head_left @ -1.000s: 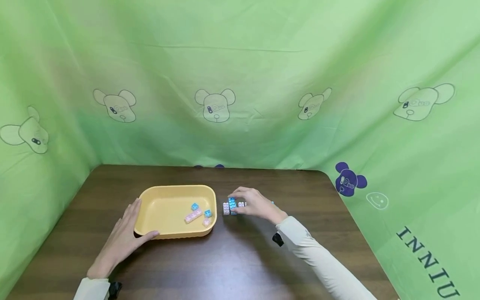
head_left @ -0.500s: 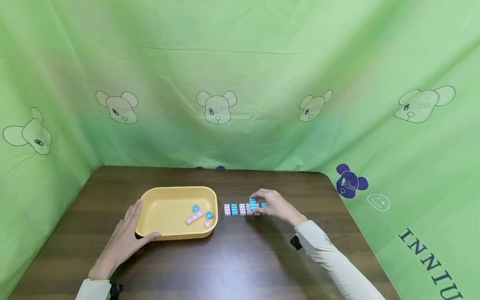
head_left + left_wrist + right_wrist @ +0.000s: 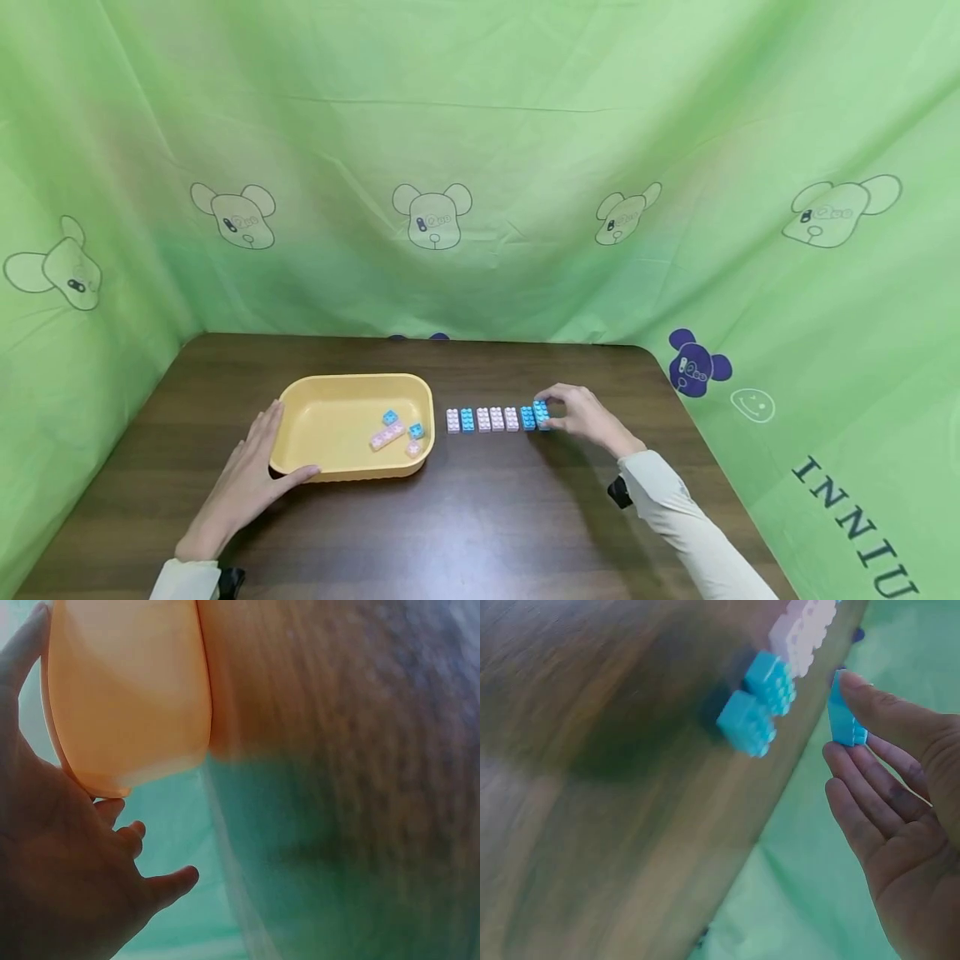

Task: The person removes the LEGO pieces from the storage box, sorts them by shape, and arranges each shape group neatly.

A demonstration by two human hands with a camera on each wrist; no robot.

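Observation:
My right hand [image 3: 591, 418] pinches a blue toy building brick [image 3: 541, 414] between thumb and fingers at the right end of a row of bricks. In the right wrist view, the pinched blue brick [image 3: 841, 716] is apart from two blue bricks [image 3: 746, 721] on the table. The row also has pink bricks [image 3: 497, 419] and a blue brick [image 3: 467, 419] near its left end. My left hand [image 3: 238, 479] rests against the left end of a yellow tray [image 3: 351, 379], fingers straight along its side and thumb at the front rim.
Inside the tray lie a long pink brick [image 3: 387, 435], small blue bricks [image 3: 390, 417] and a small pink brick [image 3: 413, 448]. The brown wooden table [image 3: 465, 525] backs onto a green printed curtain [image 3: 510, 283], which also hangs along both sides.
My right hand has moved rightward along the row, carrying the blue brick from near the row's left part to its right end. My left hand has stayed at the tray.

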